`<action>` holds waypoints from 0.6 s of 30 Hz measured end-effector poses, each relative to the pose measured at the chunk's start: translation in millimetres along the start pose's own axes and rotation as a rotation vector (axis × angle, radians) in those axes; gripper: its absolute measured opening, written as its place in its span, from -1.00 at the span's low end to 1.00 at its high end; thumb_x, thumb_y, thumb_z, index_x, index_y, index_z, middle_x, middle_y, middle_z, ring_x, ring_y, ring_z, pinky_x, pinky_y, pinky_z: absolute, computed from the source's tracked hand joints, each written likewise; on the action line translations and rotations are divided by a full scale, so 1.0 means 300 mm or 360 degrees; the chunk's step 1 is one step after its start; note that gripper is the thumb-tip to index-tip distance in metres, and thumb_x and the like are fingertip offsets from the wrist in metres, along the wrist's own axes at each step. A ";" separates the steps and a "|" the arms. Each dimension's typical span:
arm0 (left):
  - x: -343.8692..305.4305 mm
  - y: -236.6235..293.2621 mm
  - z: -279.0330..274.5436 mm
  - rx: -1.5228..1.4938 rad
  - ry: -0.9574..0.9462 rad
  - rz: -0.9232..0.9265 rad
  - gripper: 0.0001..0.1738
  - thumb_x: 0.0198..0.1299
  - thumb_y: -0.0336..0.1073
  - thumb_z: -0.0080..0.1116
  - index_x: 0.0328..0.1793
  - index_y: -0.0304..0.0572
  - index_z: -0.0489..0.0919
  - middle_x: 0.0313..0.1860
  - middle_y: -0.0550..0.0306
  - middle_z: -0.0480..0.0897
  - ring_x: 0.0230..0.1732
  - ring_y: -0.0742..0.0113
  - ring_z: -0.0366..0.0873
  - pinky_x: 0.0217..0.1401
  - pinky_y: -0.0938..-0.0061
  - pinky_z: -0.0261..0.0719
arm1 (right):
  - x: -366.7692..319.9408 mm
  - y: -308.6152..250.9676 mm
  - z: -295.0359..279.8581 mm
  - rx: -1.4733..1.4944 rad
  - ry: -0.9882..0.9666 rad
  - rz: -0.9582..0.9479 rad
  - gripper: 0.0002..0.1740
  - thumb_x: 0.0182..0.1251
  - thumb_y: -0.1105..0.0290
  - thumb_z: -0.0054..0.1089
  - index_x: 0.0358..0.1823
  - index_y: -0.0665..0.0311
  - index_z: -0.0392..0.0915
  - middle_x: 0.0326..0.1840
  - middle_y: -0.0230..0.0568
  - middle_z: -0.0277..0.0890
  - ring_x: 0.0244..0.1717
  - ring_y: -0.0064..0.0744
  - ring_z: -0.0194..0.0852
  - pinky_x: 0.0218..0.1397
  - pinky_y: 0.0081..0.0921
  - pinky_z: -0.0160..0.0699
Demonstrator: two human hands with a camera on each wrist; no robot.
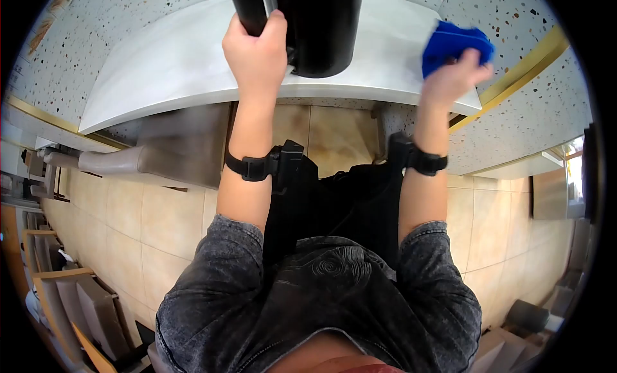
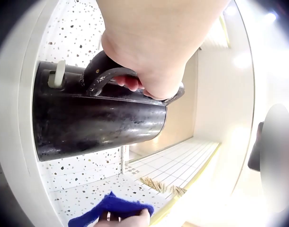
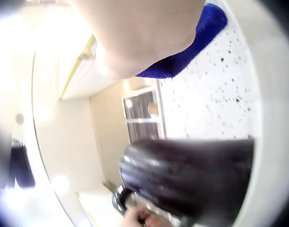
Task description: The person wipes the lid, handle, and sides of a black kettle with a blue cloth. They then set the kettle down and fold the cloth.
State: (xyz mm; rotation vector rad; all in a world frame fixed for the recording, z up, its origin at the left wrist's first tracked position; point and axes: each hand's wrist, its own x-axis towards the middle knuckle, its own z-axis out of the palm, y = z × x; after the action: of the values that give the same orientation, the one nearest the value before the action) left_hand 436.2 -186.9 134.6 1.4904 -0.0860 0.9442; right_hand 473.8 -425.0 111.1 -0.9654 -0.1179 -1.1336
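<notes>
A tall black container point(image 1: 326, 32) with a side handle stands on the white ledge point(image 1: 160, 58); the left wrist view shows a pale tap-like lever point(image 2: 59, 74) low on its side. My left hand point(image 1: 258, 55) grips the handle, fingers curled round it. To the right, my right hand point(image 1: 453, 80) holds a blue cloth point(image 1: 450, 42), fingers bent against it and somewhat blurred. The cloth point(image 3: 187, 52) is apart from the container point(image 3: 191, 175) in the right wrist view, and the palm side of that hand is hidden there.
Speckled panels point(image 1: 148, 29) with gold trim point(image 1: 527, 68) stand behind and beside the ledge. Below it at the left is a grey-brown padded seat point(image 1: 180, 145). Tiled floor point(image 1: 122, 212) and more chairs point(image 1: 87, 309) show farther back.
</notes>
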 end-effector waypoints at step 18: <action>-0.015 0.034 0.004 -0.0071 -0.0013 -0.0101 -0.78 0.14 -0.39 0.20 -0.49 -0.23 0.42 -0.73 0.26 0.42 -0.73 0.55 0.32 -0.61 0.58 0.24 | -0.357 0.049 0.024 -0.1268 -0.1584 -0.0893 -0.72 -0.12 0.41 0.40 -0.31 0.16 0.55 -0.24 -0.19 0.45 -0.20 -0.09 0.44 -0.18 -0.18 0.46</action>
State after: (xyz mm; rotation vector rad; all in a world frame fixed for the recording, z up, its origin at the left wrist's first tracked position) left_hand 427.9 -191.9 140.4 1.4482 -0.0651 0.8798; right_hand 438.8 -342.8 49.9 -2.2627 -0.8245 -1.1024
